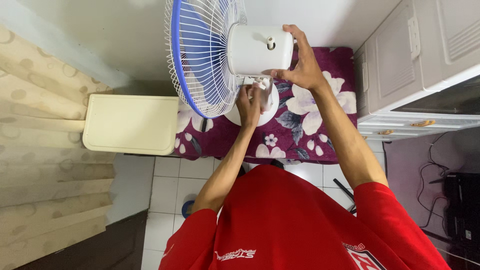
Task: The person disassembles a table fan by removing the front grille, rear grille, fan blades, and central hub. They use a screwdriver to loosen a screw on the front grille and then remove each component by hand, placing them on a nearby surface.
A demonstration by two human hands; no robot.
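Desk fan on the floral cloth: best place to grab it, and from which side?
Probably the white motor housing, from behind, as the right hand does: it is smooth and rounded, and the wire grille covers the front. The left hand is at the neck below.

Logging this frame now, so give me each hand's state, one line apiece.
Left hand: closed on the fan's neck, just under the motor housing.
Right hand: fingers spread, gripping the white motor housing from the side.

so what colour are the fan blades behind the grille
Blue; the fan blades show through the white grille in the head view.
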